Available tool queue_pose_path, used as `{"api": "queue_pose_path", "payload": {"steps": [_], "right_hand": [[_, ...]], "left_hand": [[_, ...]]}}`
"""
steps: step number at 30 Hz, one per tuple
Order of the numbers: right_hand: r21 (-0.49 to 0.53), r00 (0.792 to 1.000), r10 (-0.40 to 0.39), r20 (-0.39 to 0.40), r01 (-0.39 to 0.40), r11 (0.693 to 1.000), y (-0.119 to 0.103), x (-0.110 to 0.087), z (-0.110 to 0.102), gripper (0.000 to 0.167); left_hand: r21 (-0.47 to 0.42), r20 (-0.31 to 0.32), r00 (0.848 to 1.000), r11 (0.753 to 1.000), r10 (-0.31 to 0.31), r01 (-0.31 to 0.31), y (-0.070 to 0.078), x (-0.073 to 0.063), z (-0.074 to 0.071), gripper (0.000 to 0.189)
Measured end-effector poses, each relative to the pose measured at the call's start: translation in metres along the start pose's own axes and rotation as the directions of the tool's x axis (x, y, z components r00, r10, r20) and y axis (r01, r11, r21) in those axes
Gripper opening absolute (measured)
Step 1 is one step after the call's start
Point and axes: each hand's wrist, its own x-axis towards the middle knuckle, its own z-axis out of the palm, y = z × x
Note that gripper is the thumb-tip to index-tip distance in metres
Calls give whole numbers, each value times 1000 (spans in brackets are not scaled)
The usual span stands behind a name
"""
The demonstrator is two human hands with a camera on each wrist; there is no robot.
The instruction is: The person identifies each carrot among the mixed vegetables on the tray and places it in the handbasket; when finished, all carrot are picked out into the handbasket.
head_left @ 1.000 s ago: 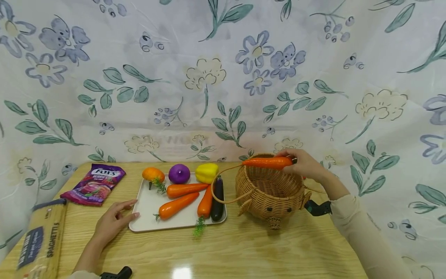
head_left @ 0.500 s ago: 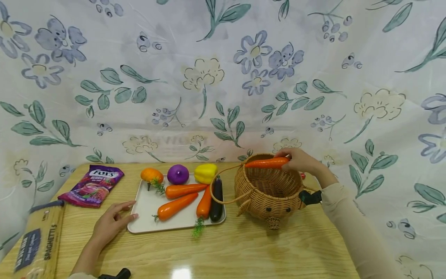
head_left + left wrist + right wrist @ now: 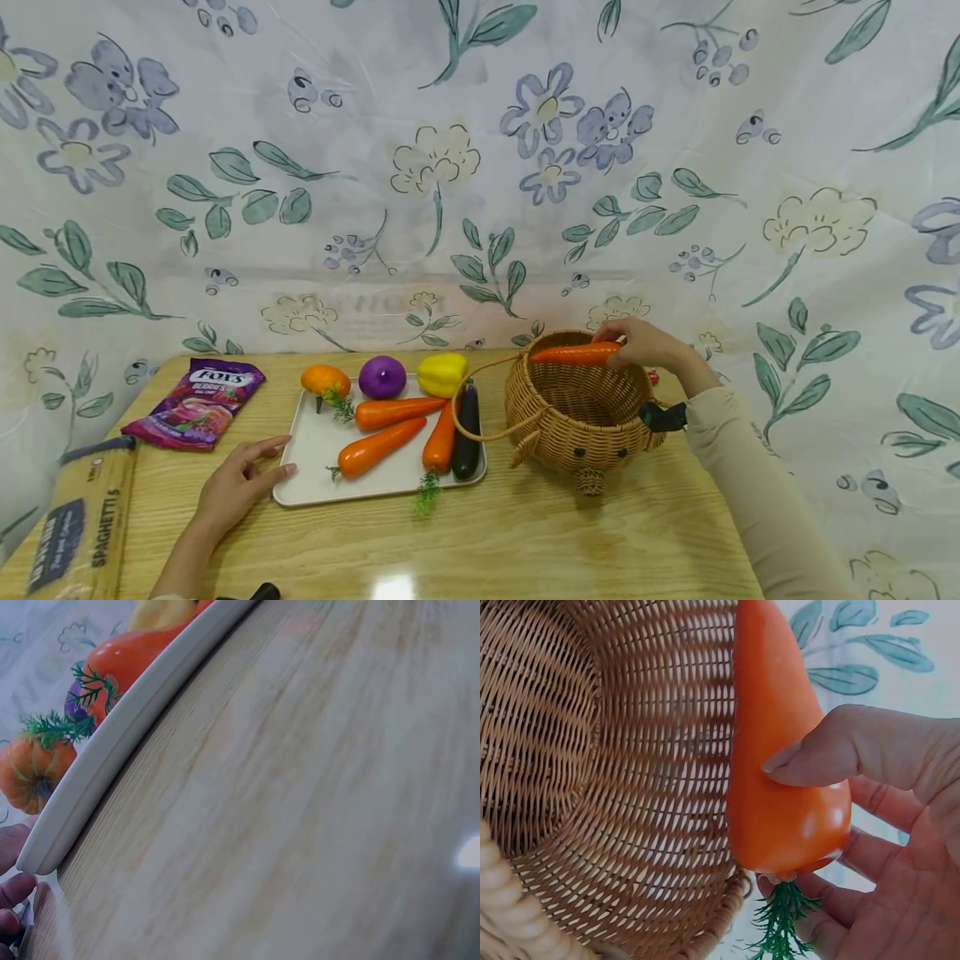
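Note:
In the head view my right hand [image 3: 647,343] grips an orange carrot [image 3: 572,355] by its thick end. The carrot lies level across the mouth of a wicker basket [image 3: 577,433], by its back rim, tip to the left. The right wrist view shows my thumb pressed on the carrot [image 3: 776,750], fingers behind it and green leaves hanging below. My left hand [image 3: 232,487] rests on the table, its thumb and fingertips at the left edge of a white tray [image 3: 315,483]. In the left wrist view those fingers [image 3: 16,889] are at the tray corner.
On the tray are several carrots [image 3: 382,447], an eggplant [image 3: 467,433], a yellow pepper [image 3: 442,374], a purple onion-like ball [image 3: 382,378] and a small pumpkin [image 3: 326,381]. The basket's handle loop [image 3: 459,417] overhangs the tray. Further left lie a FOX'S candy bag [image 3: 198,404] and a spaghetti pack [image 3: 82,517].
My right hand has moved slightly left and lowered the carrot from above the basket rim into its mouth. The left hand stays at the tray edge.

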Motion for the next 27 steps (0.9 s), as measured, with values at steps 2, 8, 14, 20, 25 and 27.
{"api": "queue_pose_path", "payload": {"steps": [2,8,14,20,25,27], "right_hand": [[1,1000,1,5,-1,1000,2,1,1,41],[-16,1000,-6,17,7,1000,5,11,7,44],[-20,999,4,41,-4,1000,6,24,13,47],[-8,997,14,76,-14,1000,10,38,21,42],[-36,993,37,115,-33,999,11,46,27,37],[-53,990,52,129,-45,998,11,49,29,36]], "left_hand": [[-2,-1,1000,1000,-4,4,0,1,0,55],[-12,-7,1000,1000,9,-9,0,1,0,53],[-4,-25,1000,1000,12,-12,-1,0,1,52],[-3,-20,1000,1000,-3,3,-3,0,2,53],[-19,-21,1000,1000,-4,3,-3,0,2,53],[-18,-28,1000,1000,2,-3,-2,0,3,52]]}}
